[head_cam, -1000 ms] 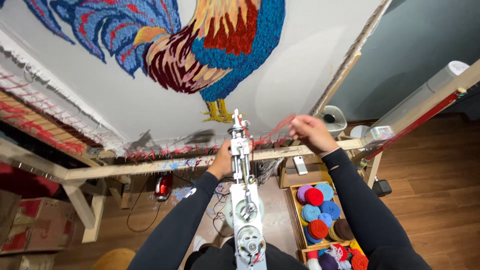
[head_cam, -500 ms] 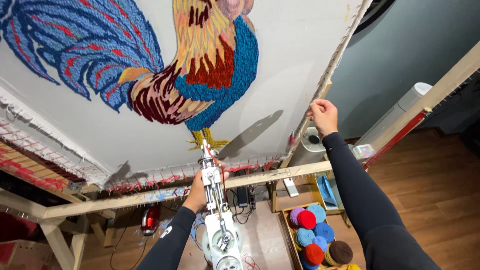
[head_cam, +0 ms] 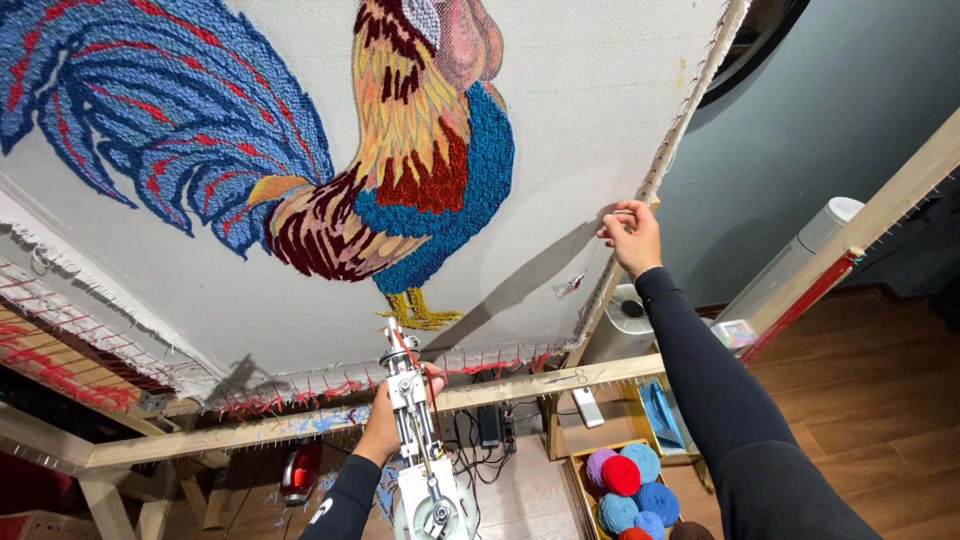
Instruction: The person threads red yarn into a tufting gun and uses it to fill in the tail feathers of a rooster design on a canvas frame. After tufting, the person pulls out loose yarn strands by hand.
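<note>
A white cloth [head_cam: 560, 130] is stretched on a wooden frame [head_cam: 520, 388] and carries a tufted rooster [head_cam: 400, 170] in blue, red, orange and yellow. My left hand [head_cam: 385, 425] grips a white and metal tufting gun [head_cam: 415, 440] below the rooster's yellow feet, its tip pointing up at the cloth's lower edge. My right hand [head_cam: 630, 235] is raised and pinches the cloth's right edge by the frame's side bar. Both arms wear black sleeves.
A wooden box holds several yarn balls [head_cam: 625, 485] in blue, red and purple at lower right. A small white fan [head_cam: 630, 310] and a white cylinder [head_cam: 790, 265] stand by the grey wall. Cables [head_cam: 485, 430] and a red object [head_cam: 300, 470] lie under the frame.
My right hand has risen from the frame's bottom bar up along the cloth's right edge. The view has tilted upward, showing more of the rooster. The left hand keeps hold of the gun.
</note>
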